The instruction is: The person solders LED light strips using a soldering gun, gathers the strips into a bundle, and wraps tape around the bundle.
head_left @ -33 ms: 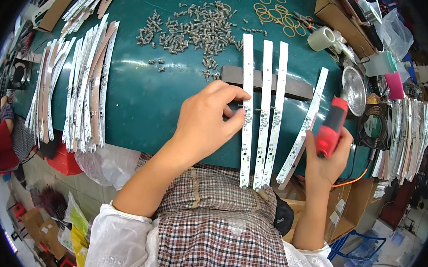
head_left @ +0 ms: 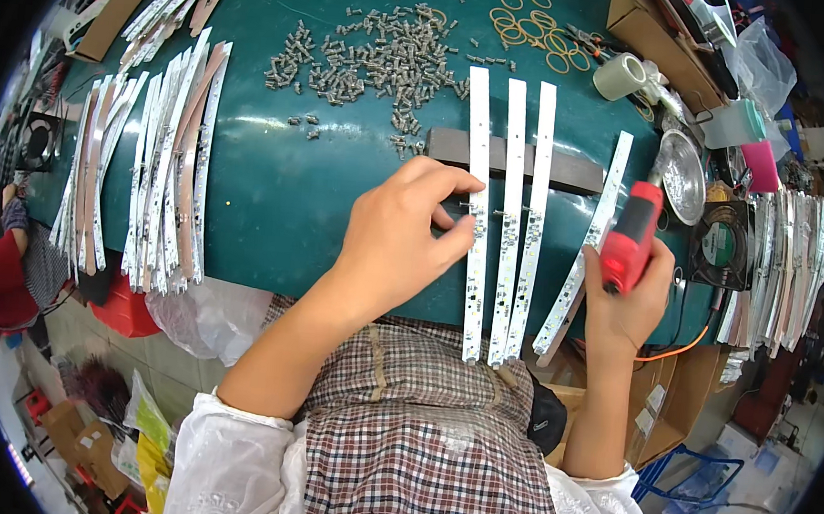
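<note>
Three long white LED strips (head_left: 508, 216) lie side by side across a dark grey bar (head_left: 571, 173) on the green table (head_left: 293, 182). My left hand (head_left: 399, 242) pinches a small screw (head_left: 463, 204) between thumb and forefinger, right against the leftmost strip (head_left: 474, 261). My right hand (head_left: 630, 306) grips a red electric screwdriver (head_left: 631, 236), held upright just right of a fourth strip (head_left: 590, 241) that lies at a slant. A loose pile of silver screws (head_left: 378, 54) is spread out beyond the strips.
Stacks of curved white strips (head_left: 161, 163) cover the table's left side, and more (head_left: 785, 254) lie at the right. Yellow rubber bands (head_left: 533, 27), a tape roll (head_left: 620, 76), a metal bowl (head_left: 682, 176), a small fan (head_left: 719, 245) and a cardboard box (head_left: 657, 26) crowd the far right.
</note>
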{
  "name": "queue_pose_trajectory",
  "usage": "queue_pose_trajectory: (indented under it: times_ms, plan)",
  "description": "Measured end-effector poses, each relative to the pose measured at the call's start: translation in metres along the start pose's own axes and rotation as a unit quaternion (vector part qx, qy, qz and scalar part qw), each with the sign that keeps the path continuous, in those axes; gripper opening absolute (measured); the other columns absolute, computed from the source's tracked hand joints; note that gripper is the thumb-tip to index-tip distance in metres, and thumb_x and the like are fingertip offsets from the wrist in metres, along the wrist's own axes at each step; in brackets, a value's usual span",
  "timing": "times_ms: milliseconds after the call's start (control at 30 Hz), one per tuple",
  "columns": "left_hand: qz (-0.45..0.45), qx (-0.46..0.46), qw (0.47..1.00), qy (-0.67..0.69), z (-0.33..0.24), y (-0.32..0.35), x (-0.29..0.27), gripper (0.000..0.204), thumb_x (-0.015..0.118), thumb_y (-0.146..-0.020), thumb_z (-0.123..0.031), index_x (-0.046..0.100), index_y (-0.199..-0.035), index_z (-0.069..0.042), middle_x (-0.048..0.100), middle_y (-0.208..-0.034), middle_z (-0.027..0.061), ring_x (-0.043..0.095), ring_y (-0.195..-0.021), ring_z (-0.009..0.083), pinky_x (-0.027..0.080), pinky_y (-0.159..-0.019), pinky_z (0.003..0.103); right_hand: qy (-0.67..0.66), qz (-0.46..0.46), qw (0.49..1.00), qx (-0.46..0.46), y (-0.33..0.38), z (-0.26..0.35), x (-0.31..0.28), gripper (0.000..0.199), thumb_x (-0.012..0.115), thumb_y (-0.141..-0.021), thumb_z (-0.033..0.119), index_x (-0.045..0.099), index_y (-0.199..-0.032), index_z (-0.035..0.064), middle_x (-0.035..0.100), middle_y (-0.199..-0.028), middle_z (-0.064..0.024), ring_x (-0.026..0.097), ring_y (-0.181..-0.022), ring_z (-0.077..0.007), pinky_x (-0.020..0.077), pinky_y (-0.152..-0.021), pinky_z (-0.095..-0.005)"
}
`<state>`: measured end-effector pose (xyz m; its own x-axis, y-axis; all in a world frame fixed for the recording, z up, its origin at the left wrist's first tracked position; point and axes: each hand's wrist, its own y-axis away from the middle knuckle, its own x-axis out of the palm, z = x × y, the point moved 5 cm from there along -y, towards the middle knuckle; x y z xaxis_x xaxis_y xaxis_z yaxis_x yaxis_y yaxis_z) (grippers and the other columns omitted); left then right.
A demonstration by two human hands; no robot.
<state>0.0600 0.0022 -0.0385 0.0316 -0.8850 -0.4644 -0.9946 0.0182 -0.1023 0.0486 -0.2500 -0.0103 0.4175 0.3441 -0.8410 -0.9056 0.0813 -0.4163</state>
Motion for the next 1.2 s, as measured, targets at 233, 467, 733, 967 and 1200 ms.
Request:
queue_pose_trajectory:
  times_ms: [233, 467, 733, 967, 1200]
  plan:
    - [0.039, -0.033, 0.993, 0.103, 0.0, 0.004, 0.016, 0.044, 0.073, -0.079, 0.004, 0.062, -0.122, 0.001, 0.057, -0.117, 0.012, 0.072, -0.079, 0.0176, 0.06, -0.066, 0.026, 0.013, -0.02, 0.999, 0.034, -0.011, -0.005, 0.013, 0.054, 0.079, -0.068, 0.0, 0.053, -0.116, 0.004, 0.059, -0.107, -0.0146, 0.061, -0.098, -0.0375, 0.0497, -0.082, -0.0435]
    - [0.024, -0.025, 0.996, 0.081, -0.007, 0.004, 0.024, 0.039, 0.074, -0.081, -0.003, 0.063, -0.119, -0.003, 0.058, -0.117, 0.0103, 0.071, -0.074, 0.0165, 0.058, -0.065, 0.028, -0.118, -0.062, 0.986, 0.097, -0.007, -0.031, -0.004, 0.048, 0.078, -0.081, 0.004, 0.052, -0.122, 0.0007, 0.061, -0.101, -0.0086, 0.062, -0.088, -0.0178, 0.0509, -0.077, -0.0308]
    - [-0.186, 0.016, 0.939, -0.289, 0.018, -0.035, -0.062, 0.01, 0.073, -0.081, -0.016, 0.066, -0.084, -0.01, 0.064, -0.084, 0.0092, 0.066, -0.08, 0.0299, 0.053, -0.068, 0.042, -0.224, -0.081, 0.961, 0.142, 0.007, -0.032, -0.036, 0.047, 0.073, -0.085, -0.005, 0.051, -0.127, -0.0006, 0.059, -0.109, -0.0062, 0.061, -0.091, -0.0124, 0.0496, -0.081, -0.0273]
    - [-0.172, -0.007, 0.931, -0.321, 0.039, -0.062, -0.067, 0.012, 0.075, -0.081, -0.018, 0.071, -0.088, -0.01, 0.068, -0.088, 0.005, 0.068, -0.078, 0.022, 0.053, -0.069, 0.037, -0.29, -0.059, 0.941, 0.162, 0.014, -0.009, -0.055, 0.044, 0.07, -0.085, -0.01, 0.052, -0.123, 0.0015, 0.056, -0.109, -0.0042, 0.055, -0.094, -0.0105, 0.0458, -0.086, -0.026]
    - [-0.161, -0.051, 0.924, -0.342, 0.029, -0.055, -0.07, 0.011, 0.072, -0.079, -0.016, 0.071, -0.086, -0.007, 0.07, -0.083, 0.0063, 0.069, -0.076, 0.0218, 0.054, -0.07, 0.035, -0.353, -0.031, 0.922, 0.157, 0.011, 0.004, -0.06, 0.043, 0.071, -0.082, -0.011, 0.055, -0.12, 0.0001, 0.06, -0.107, -0.0056, 0.059, -0.092, -0.0125, 0.0481, -0.086, -0.0278]
